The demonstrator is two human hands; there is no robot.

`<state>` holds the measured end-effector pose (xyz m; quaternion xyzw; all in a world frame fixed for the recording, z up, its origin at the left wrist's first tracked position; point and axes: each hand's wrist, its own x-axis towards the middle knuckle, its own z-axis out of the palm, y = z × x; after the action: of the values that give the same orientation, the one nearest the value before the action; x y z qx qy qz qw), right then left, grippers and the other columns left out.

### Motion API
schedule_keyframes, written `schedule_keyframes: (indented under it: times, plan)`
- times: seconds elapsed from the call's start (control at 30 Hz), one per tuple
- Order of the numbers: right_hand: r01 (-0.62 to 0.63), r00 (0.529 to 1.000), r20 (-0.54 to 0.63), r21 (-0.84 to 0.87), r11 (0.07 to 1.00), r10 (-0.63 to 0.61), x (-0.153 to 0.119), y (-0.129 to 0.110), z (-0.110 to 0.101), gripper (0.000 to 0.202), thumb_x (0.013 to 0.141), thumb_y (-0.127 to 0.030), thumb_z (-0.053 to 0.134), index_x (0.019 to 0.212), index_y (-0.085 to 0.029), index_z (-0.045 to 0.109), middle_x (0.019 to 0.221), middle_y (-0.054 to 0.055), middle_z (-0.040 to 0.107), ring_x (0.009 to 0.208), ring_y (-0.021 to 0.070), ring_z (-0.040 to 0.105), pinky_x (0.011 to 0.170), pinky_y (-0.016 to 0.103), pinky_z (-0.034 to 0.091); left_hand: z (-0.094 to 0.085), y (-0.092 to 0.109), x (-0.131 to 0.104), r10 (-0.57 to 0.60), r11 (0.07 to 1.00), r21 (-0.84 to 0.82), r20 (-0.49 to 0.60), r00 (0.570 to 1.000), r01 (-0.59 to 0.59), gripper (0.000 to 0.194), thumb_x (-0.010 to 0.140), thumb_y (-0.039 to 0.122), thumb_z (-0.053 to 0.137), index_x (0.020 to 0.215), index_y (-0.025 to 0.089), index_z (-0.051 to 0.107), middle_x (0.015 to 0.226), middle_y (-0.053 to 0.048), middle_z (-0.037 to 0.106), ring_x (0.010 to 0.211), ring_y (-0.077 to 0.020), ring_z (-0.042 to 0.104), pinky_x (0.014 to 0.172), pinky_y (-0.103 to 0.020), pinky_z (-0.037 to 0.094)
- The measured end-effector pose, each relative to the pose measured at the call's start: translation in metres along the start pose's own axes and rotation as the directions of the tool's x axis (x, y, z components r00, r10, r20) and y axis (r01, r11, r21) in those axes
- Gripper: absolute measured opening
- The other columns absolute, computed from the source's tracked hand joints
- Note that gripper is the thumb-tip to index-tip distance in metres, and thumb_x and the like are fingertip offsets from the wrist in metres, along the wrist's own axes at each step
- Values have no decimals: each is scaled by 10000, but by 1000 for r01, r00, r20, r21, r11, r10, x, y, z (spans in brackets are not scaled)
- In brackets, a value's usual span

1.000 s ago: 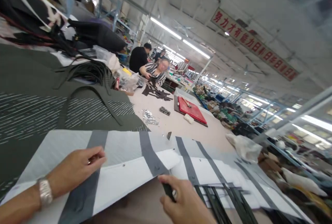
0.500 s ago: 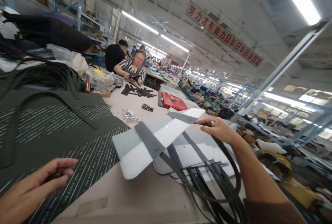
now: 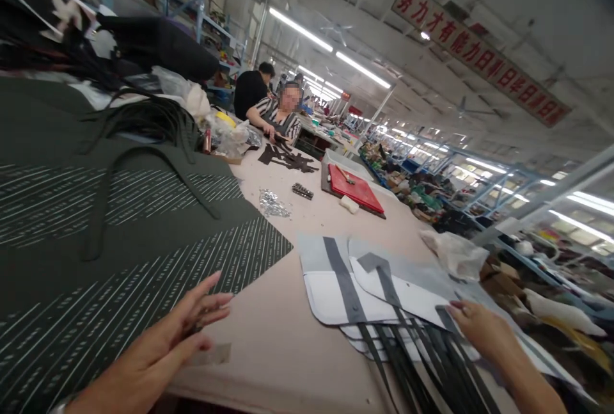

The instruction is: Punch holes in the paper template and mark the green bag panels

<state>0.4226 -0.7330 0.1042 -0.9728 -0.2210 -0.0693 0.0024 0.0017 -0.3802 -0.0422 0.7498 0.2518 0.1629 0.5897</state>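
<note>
A stack of white and grey panels (image 3: 336, 295), each crossed by a dark grey strap (image 3: 346, 283), lies flat on the beige table (image 3: 288, 343) toward its right side, the long strap ends (image 3: 422, 363) trailing off the near edge in a dark bundle. The right hand (image 3: 477, 324) rests on the top panel's right corner where a strap crosses it, fingers curled down onto the material; whether it pinches anything cannot be told. The left hand (image 3: 177, 337) hovers low over the table edge with fingers spread and loose, gripping nothing, just beside the corner of a large dark green fabric sheet (image 3: 119, 241) printed with pale dashed lines, and close to a piece of tape (image 3: 211, 355) stuck on the tabletop. A loop of dark strap (image 3: 144, 164) lies across that fabric. Farther along the table sit a small heap of shiny metal fittings (image 3: 274, 204), a red board (image 3: 355, 192), black cut pieces (image 3: 288, 159) and a crumpled plastic bag (image 3: 455, 254). A person in a striped top (image 3: 281, 123) works at the far end.
</note>
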Motion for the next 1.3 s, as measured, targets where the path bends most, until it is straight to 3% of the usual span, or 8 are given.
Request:
schedule_keyframes:
  times: [0.17,0.3,0.4,0.63,0.83,0.97,1.13,1.3]
  plan:
    - [277,930,88,469,839,-356,-55,-173,16,330,801,-484,549,912,-250,753,883,61,763,842,266,696,760,354,518,8,35,0,120,986,-130,100,988,-106,694,899,164,363,1474,337,14,1482,-100,385,1312,-171,459,1114,-426,367]
    - [422,737,29,760,494,-675,-117,-285,29,232,835,-324,583,983,-230,734,869,28,753,703,167,663,675,274,524,6,39,-2,182,982,-58,83,980,-177,758,890,93,355,1474,390,-26,1504,-74,357,1299,-151,472,1112,-420,367]
    - [479,599,-77,832,280,-797,-142,-331,38,262,809,-149,570,1020,-235,700,932,6,741,743,136,658,721,248,518,2,36,-4,224,974,31,54,973,-226,773,890,67,353,1483,375,-34,1496,-78,377,1309,-147,459,1134,-436,333]
    - [583,512,-158,786,206,-845,-149,-364,53,308,777,-54,517,985,-205,687,937,23,738,835,150,670,767,243,489,-10,20,-4,286,937,193,48,957,-290,878,807,-31,326,1496,333,-77,1524,-77,341,1378,-144,355,1143,-423,326]
    - [622,553,-97,709,333,-828,-154,-379,62,240,728,-64,504,835,-191,676,776,21,714,681,155,658,633,241,453,-12,12,1,328,916,228,50,943,-331,902,799,-23,344,1492,348,-97,1540,-71,313,1370,-144,368,1128,-374,356]
    - [716,552,-240,628,305,-799,-154,-384,80,194,757,-108,456,798,-186,629,709,30,663,623,167,634,575,258,444,-15,13,3,326,920,225,19,945,-321,841,861,44,364,1490,351,-102,1539,-57,319,1369,-130,367,1134,-329,347]
    - [822,450,-447,546,163,-773,-139,-391,104,194,779,-87,457,861,-193,597,701,4,648,579,133,625,543,221,455,-25,19,12,335,923,191,26,942,-333,779,893,106,371,1499,339,-58,1487,-58,408,1309,-146,458,1084,-291,413]
    - [649,639,-325,715,262,-697,-129,-409,107,161,857,-198,413,834,-203,572,715,15,636,629,150,621,578,235,472,-24,21,33,315,942,123,6,949,-313,735,869,191,436,1514,165,85,1375,-131,525,1210,-183,550,1045,-292,443]
